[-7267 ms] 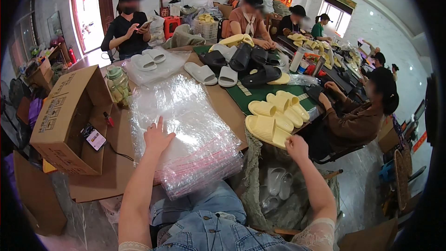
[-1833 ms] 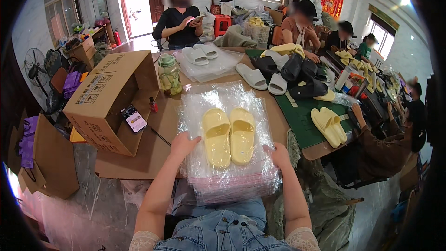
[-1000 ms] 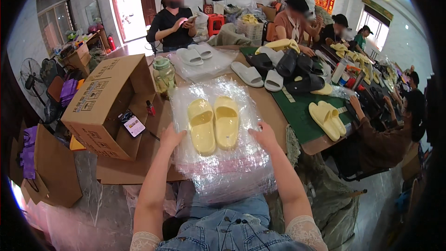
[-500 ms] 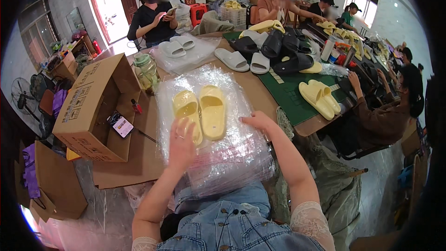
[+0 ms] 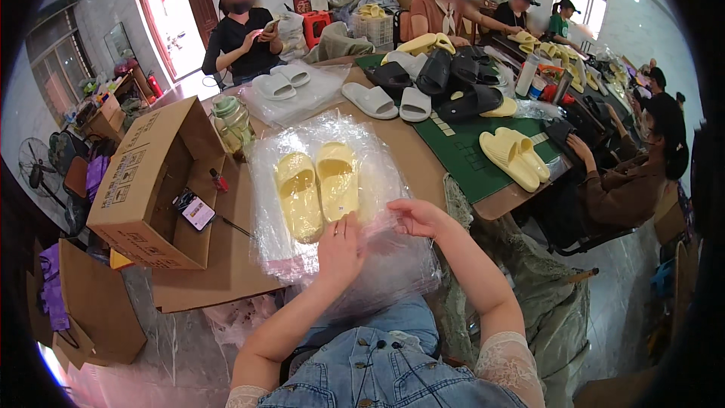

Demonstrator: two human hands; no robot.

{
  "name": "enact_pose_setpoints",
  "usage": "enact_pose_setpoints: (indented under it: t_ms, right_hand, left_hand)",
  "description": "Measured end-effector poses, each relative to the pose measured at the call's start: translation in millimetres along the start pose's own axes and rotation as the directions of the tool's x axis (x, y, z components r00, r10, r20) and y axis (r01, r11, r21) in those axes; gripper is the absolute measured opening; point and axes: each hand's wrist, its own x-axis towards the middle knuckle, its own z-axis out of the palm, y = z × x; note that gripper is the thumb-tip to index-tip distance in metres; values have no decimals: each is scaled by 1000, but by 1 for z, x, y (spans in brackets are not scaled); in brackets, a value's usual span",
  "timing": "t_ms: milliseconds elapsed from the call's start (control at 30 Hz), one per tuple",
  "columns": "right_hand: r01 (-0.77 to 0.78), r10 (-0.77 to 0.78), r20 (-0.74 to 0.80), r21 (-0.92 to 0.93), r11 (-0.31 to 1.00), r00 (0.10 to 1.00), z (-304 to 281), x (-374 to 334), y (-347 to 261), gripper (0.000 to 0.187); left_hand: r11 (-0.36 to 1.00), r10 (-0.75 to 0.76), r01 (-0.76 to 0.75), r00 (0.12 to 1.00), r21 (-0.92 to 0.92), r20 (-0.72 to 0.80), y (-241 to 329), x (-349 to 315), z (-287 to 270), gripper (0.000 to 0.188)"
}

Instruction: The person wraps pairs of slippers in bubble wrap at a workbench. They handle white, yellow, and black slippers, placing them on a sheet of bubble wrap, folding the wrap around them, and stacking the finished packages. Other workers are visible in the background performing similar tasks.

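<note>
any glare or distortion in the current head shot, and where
Head view: bright glints streak the clear plastic bags; head view: the open doorway is nearly washed out to white; head view: fisheye distortion bends straight edges toward the black rim.

The 2 nearest slippers are pale yellow, the plastic bags clear, the carton brown, the mat green.

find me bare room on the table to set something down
Brown tabletop lies bare along the near edge between cardboard carton and plastic bag stack, and between that stack and the green mat. The mat is bare just left of its nearest yellow slides; its far end is crowded with a mixed slide pile.
</note>
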Motion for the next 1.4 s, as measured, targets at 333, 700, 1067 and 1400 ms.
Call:
enact_pose_setpoints:
  t_ms: [333, 700, 1067, 1400]
  right_hand:
    - [-134, -676, -443, -878, 459, 588, -32, -5, 4, 66]
    - [-97, -481, -467, -785, 612, 743, -25, 63, 5, 53]
    - [-177, -597, -550, -804, 567, 584, -22, 108, -5, 49]
    - [269, -425, -370, -404, 874, 826, -28, 67, -7, 53]
  left_hand:
    - [961, -182, 160, 980, -223, -79, -28, 15, -18, 24]
    - [964, -147, 103, 974, -244, -171, -26, 14, -52, 33]
    - [981, 22, -58, 982, -188, -187, 17, 6, -64, 35]
    - [992, 100, -105, 993, -70, -70, -9, 6, -8, 36]
